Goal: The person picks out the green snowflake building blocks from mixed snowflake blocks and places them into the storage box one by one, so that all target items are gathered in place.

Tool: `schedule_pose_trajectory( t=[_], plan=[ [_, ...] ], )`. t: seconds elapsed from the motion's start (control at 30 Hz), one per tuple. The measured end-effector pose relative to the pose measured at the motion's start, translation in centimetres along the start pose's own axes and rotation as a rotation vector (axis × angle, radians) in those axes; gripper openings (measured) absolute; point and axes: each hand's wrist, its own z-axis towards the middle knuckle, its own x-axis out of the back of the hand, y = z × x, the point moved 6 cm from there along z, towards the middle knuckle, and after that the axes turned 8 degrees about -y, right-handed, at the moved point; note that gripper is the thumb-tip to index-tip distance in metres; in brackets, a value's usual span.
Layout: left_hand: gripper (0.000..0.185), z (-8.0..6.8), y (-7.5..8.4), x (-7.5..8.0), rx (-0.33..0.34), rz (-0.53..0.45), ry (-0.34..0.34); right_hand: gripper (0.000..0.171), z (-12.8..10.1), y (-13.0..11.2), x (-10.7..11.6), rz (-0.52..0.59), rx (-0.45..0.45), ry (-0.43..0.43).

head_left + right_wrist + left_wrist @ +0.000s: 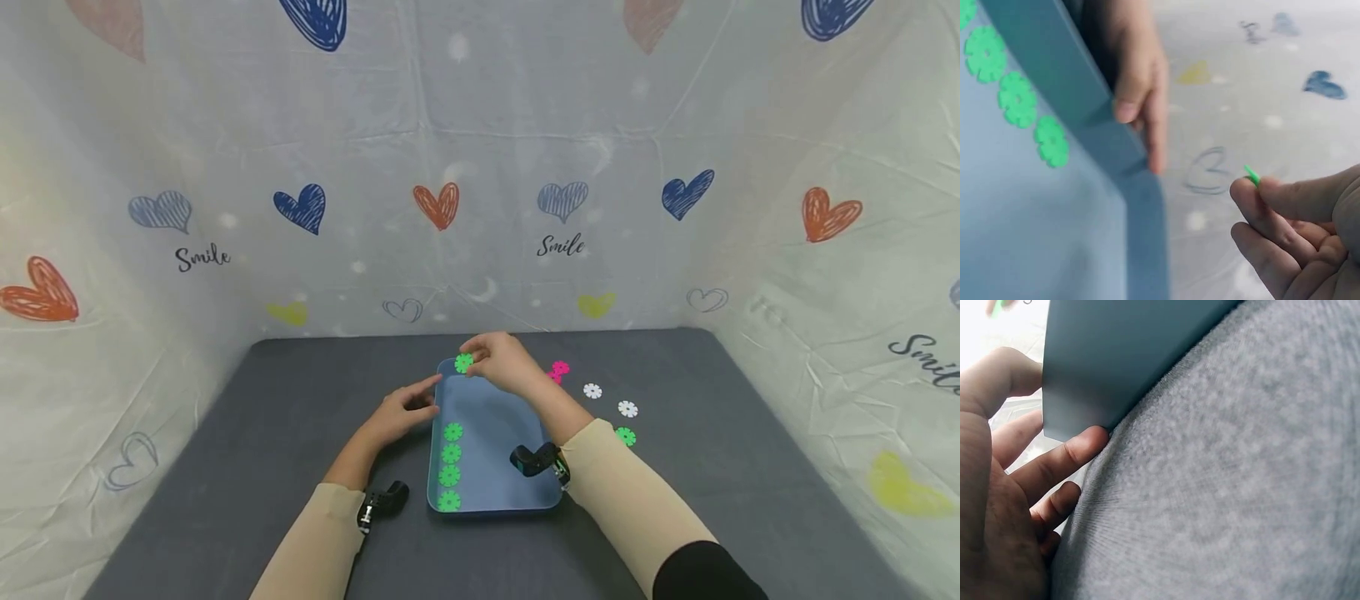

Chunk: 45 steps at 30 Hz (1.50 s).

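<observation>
The right hand (pixel 504 362) pinches 1 green disc (pixel 464 363) by its edge, likely for control, near the blue tray (pixel 491 417)'s far-left corner; the left hand (pixel 397 415), fingers extended, touches the tray's side, seemingly steadying it; 4 green discs (pixel 451 453) line up inside.

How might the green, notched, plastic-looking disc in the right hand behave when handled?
The green, notched, plastic-looking disc looks thin: probably light. Pinched by the right hand, it shows no bend: likely stiff. Flat, it may slide.

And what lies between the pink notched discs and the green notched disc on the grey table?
Two white notched discs, one nearer the pink discs, one nearer the green disc, in the head view.
</observation>
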Motion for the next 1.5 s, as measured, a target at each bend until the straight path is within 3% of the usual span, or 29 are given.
schedule_pose_trajectory(
  t=[0.23,0.47,0.63,0.9,1.07,1.27,1.5],
  plan=[
    [0.062,0.1,0.3,-0.4,-0.02,-0.013,-0.023,0.03,2.4,2.6,-2.9,-0.033,-0.059,-0.106],
    [0.064,0.3,0.4,-0.5,-0.018,-0.009,-0.016,0.024,3.2,5.3,-5.0,-0.039,-0.139,-0.164],
    [0.063,0.4,0.5,-0.5,-0.029,-0.008,-0.02,0.025,3.0,5.7,-5.6,-0.053,-0.155,-0.191],
    [0.063,0.3,1.1,-0.1,-0.033,-0.012,-0.026,0.031,3.2,4.8,-6.2,-0.18,-0.088,-0.225],
    [0.063,0.4,0.6,0.0,-0.028,0.014,-0.019,0.03,2.6,4.3,-6.2,-0.207,-0.059,-0.232],
    [0.064,0.2,0.4,0.0,-0.011,0.021,-0.015,0.028,0.2,3.7,-4.7,-0.155,-0.004,-0.255],
    [0.064,-0.1,0.2,0.2,0.009,0.019,0.015,0.031,-4.2,3.6,-0.9,-0.065,0.047,-0.142]
  ],
)
